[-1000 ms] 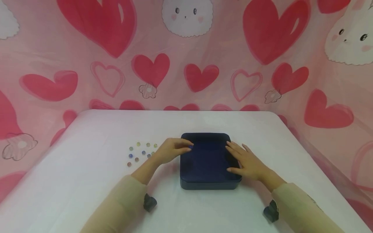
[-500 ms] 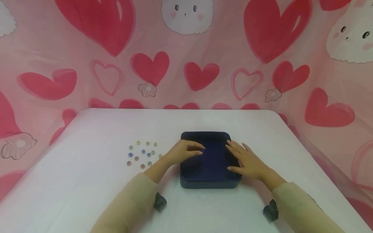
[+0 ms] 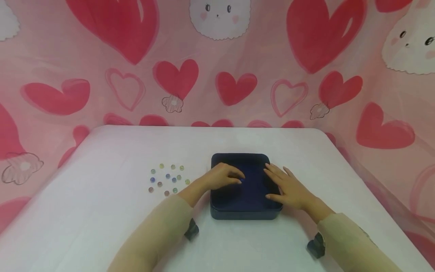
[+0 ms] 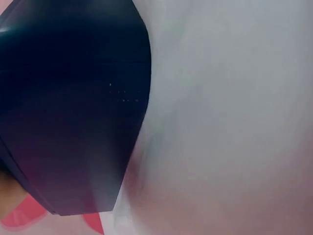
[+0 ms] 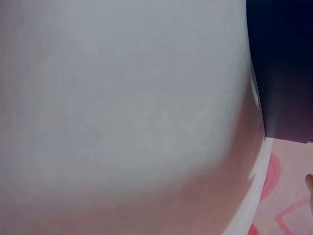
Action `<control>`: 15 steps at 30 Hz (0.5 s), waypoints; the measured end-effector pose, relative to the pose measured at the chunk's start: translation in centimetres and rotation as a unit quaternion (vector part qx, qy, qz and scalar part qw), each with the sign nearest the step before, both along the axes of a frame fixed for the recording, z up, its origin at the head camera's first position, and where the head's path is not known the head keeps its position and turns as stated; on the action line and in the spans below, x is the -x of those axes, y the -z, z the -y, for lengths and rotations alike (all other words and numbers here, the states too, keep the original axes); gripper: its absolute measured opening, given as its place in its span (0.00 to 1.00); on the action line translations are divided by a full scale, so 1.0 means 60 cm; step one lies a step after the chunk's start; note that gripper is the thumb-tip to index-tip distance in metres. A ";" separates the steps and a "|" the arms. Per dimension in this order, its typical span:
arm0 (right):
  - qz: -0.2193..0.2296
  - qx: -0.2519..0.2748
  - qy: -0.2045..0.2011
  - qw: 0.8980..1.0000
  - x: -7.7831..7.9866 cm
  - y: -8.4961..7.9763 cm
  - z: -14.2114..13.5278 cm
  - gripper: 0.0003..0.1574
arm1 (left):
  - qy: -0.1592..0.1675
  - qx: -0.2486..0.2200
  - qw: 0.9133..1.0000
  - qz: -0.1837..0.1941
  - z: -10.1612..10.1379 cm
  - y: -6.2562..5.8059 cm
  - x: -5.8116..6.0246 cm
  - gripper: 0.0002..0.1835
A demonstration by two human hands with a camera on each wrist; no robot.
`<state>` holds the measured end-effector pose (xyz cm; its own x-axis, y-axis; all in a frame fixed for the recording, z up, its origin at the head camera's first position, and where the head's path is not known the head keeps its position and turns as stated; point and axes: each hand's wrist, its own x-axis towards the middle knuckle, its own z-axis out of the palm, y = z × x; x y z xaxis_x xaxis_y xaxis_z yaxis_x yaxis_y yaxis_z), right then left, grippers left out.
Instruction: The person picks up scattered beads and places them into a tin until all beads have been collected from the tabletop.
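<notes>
A dark blue square box [image 3: 245,215], open at the top, sits on the white table in the head view. My left hand [image 3: 221,177] reaches over its left rim, thumb and fingers pinching a small blue marble [image 3: 242,180] above or at the box floor; I cannot tell whether it touches. Along the box's right rim rests my right hand [image 3: 289,190], fingers spread and fairly straight. In the left wrist view the box's side wall [image 4: 73,122] fills the left, with a sliver of skin at the edge. The right wrist view catches another box wall [image 5: 288,73] and a fingertip [image 5: 309,183].
Several coloured glass marbles [image 3: 168,176] lie scattered on the white table [image 3: 85,211], left of the box. Dark devices [image 3: 316,245] hang under both wrists. A pink heart-patterned curtain [image 3: 234,45] stands behind the table and at its sides.
My left hand has moved right from the box's left rim to inside it, still pinching the blue marble. More of the loose marbles have come into sight. The right hand stays put.
</notes>
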<state>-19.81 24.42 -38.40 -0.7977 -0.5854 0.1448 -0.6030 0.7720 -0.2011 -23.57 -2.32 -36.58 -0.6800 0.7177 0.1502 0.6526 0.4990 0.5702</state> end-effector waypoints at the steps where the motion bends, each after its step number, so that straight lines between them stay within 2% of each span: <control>1: 0.001 -0.001 0.000 1.000 0.000 0.000 0.000 0.49 | 0.005 0.006 1.000 -0.005 -0.002 0.000 0.001 0.11; 4: 0.003 -0.002 0.000 1.000 0.000 0.000 0.001 0.50 | 0.017 0.014 1.000 -0.007 -0.009 0.004 0.005 0.11; 8: 0.005 0.001 0.001 1.000 0.000 0.001 0.000 0.50 | 0.019 0.033 0.999 0.011 -0.016 0.008 0.007 0.12; 11: 0.003 0.002 0.000 1.000 -0.001 -0.001 0.001 0.49 | 0.019 0.067 0.997 0.013 -0.020 0.010 0.006 0.12; 15: -0.011 0.002 -0.005 1.000 -0.001 -0.002 0.002 0.49 | 0.025 0.119 0.993 -0.004 -0.022 0.014 0.003 0.12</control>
<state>-19.72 24.32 -38.28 -0.7889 -0.5922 0.1642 -0.6144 0.7656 -0.1909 -23.75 -0.99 -37.43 -0.6426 0.7659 -0.0223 0.6833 0.5860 0.4356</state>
